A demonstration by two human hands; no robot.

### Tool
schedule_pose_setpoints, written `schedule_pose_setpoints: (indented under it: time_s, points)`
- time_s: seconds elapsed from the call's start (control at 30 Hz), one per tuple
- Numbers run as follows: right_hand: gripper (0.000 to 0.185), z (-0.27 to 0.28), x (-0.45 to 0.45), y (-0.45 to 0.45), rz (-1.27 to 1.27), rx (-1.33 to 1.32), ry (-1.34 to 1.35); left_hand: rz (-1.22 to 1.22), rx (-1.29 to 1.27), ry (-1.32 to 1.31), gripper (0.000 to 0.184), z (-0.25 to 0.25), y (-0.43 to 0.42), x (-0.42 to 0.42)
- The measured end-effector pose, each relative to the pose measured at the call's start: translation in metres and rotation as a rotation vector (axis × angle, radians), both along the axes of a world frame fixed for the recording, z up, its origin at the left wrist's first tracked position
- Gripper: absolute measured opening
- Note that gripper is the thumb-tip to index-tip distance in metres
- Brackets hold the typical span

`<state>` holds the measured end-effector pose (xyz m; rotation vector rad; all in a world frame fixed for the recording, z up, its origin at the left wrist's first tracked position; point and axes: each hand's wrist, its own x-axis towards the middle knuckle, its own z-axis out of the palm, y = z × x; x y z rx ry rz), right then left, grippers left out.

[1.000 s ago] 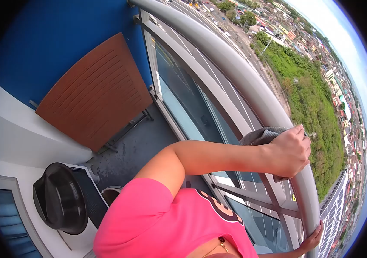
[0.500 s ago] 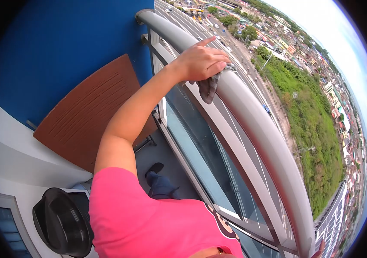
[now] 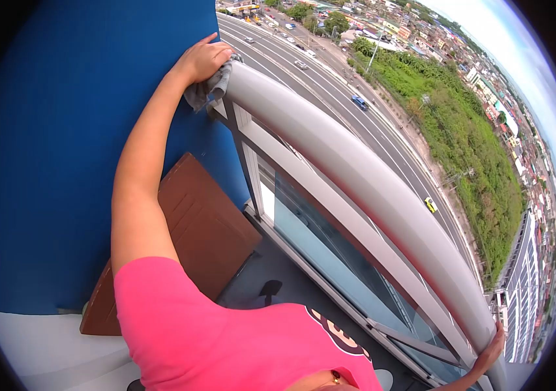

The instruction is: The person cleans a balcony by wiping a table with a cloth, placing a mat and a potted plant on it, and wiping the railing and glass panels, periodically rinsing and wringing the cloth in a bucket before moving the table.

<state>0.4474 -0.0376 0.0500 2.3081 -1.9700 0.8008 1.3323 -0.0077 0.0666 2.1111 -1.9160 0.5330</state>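
Observation:
My left hand (image 3: pixel 205 60) presses a grey patterned cloth (image 3: pixel 218 83) around the far end of the metal railing (image 3: pixel 349 163), right against the blue wall. Its fingers close over the cloth, with one finger lifted and pointing at the wall; a loose fold hangs below the rail. At the lower right, my right hand (image 3: pixel 490 352) wraps around the near part of the same railing. Part of that hand is hidden behind the rail.
A blue wall (image 3: pixel 75 150) meets the railing's far end. Below my left arm leans a brown board (image 3: pixel 206 228). Glass panels (image 3: pixel 330 254) fill the balustrade under the rail. Beyond it, far down, lie a highway (image 3: pixel 330 85) with cars, greenery and buildings.
My left hand has slid with the cloth along the railing to its far end at the wall. My right hand has come more into view on the rail. The black basin has left view.

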Motion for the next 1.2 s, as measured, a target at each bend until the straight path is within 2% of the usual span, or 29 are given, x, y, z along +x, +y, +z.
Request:
schedule_pose_setpoints:
  time_s: [0.2,0.4,0.5,0.6,0.7,0.8,0.87,0.97,1.03,1.07,1.1,1.17,1.2]
  points:
    - [0.043,-0.001,0.004,0.003,0.004,-0.035,0.038,0.115,-0.201,0.131,0.038,-0.017,0.001,-0.015]
    - [0.039,-0.001,0.012,0.004,-0.015,-0.093,0.142,0.468,-0.551,0.277,0.032,-0.031,0.016,-0.056]
    - [0.038,0.002,0.015,0.004,-0.020,-0.103,0.135,0.757,-0.425,0.228,0.031,-0.019,0.029,-0.081]
    - [0.038,-0.003,0.009,0.002,-0.012,-0.140,0.132,0.855,-0.225,0.259,0.035,-0.061,0.056,-0.081]
    - [0.039,-0.002,0.009,0.000,-0.007,-0.110,0.059,0.859,-0.399,0.292,0.034,-0.061,0.089,-0.104]
    - [0.039,-0.002,0.011,0.000,0.006,-0.108,-0.017,0.686,-0.662,0.367,0.048,-0.017,0.093,-0.111]
    - [0.038,-0.004,0.011,0.000,-0.003,-0.138,-0.005,0.601,-0.727,0.427,0.061,0.012,0.077,-0.112]
    - [0.037,0.000,0.015,0.000,-0.009,-0.184,0.004,0.231,-0.707,0.944,0.063,0.035,0.047,-0.111]
    - [0.037,-0.002,0.014,-0.001,0.001,-0.189,-0.012,-0.052,-0.533,1.319,0.066,0.017,0.029,-0.133]
    - [0.036,-0.003,0.014,-0.001,0.012,-0.196,-0.011,-0.088,-0.408,1.268,0.068,0.013,0.031,-0.173]
    - [0.036,-0.004,0.013,0.000,0.000,-0.187,-0.013,-0.098,-0.391,1.073,0.060,-0.013,0.021,-0.185]
    - [0.035,-0.002,0.018,0.003,-0.020,-0.167,-0.016,0.099,-0.318,0.496,0.042,-0.010,0.028,-0.214]
    - [0.035,-0.004,0.017,0.002,-0.021,-0.165,-0.034,0.009,-0.351,0.344,0.036,-0.012,0.023,-0.206]
